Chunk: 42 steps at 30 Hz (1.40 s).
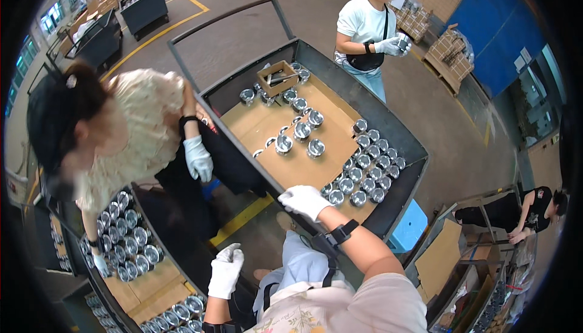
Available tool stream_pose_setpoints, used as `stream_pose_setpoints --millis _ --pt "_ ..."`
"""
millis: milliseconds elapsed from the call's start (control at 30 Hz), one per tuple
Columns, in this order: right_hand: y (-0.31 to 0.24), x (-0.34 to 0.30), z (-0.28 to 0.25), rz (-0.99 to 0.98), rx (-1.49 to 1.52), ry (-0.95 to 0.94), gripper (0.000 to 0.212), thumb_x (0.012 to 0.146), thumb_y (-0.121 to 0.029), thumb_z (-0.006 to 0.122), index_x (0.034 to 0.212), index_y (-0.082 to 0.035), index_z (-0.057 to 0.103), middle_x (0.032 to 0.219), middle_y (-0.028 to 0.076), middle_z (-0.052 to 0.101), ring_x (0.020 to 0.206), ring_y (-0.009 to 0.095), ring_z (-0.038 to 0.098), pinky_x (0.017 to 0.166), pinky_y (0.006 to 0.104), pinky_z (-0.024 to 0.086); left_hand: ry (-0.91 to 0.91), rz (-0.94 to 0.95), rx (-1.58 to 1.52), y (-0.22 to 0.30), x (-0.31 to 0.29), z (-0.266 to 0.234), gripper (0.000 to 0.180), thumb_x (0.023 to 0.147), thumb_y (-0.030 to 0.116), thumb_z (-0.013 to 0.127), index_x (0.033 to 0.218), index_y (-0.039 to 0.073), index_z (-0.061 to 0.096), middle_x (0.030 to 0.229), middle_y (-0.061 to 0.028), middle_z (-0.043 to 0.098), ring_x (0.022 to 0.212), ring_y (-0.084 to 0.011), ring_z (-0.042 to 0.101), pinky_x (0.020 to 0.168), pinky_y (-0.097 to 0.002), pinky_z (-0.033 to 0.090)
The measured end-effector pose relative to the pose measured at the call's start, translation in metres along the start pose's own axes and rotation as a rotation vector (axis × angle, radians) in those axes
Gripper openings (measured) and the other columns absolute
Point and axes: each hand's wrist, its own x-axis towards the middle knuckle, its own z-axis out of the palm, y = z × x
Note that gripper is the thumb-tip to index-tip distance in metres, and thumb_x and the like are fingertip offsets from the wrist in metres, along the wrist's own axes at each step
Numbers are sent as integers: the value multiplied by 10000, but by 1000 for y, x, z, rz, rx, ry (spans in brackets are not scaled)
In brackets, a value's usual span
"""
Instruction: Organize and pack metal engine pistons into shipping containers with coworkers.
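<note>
At 9 o'clock a co-worker in a cream blouse and dark cap leans over a metal cart at 8 o'clock. One white-gloved hand of this person is at the edge of the packed silver piston-like parts there; the other hangs down at the side. Farther off, toward 10 o'clock, stands a dark wheeled bin.

The wearer's left hand, in a white glove, is at 7 o'clock, beside the body and away from the carts, its fingers loosely bent; whether it grips anything cannot be told.

In the middle cart, a cardboard tray sits at 12 o'clock. Loose pistons stand on a cardboard sheet near the centre. The wearer's right hand, also white-gloved, is just below them at 6 o'clock, over the cart's near edge, fingers curled; its grasp is hidden. Toward 3 o'clock, more pistons stand in close rows.

At 1 o'clock a person in a white T-shirt holds a single piston in gloved hands. A blue stool stands at 4 o'clock.
</note>
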Motion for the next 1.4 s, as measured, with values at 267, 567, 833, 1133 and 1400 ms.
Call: stream_pose_setpoints --millis 267,567,833,1133,1400 --pt "165 145 -95 427 -200 287 391 807 -432 501 950 -124 694 1014 137 656 962 332 615 828 414 483 -256 455 572 104 167 121 213 814 168 580 979 50 643 995 -145 656 902 -304 632 774 -360 522" --pt "257 249 -97 479 -30 456 309 801 -307 523 1014 -121 649 1002 146 658 941 316 631 805 424 500 -499 1086 1303 97 401 244 315 824 152 485 1130 167 560 1247 -124 524 1019 -313 580 850 -450 466" --pt "304 328 -58 440 -21 499 227 845 -158 444 999 -62 581 910 159 658 866 330 648 761 434 511 -798 975 1629 22 515 308 384 862 273 514 1244 270 474 1318 -99 465 997 -329 585 775 -448 503" --pt "308 337 -58 415 -75 521 202 875 -165 433 909 -71 609 859 145 671 811 314 666 704 449 517 -802 441 1325 40 514 335 348 923 251 324 1106 4 488 749 -224 636 680 -371 631 602 -483 481" --pt "280 322 -93 209 -89 478 155 835 -161 513 919 -67 603 1049 198 590 825 369 639 741 449 523 -614 746 1084 101 408 265 128 731 125 587 839 65 619 932 -224 544 678 -368 624 584 -442 528"
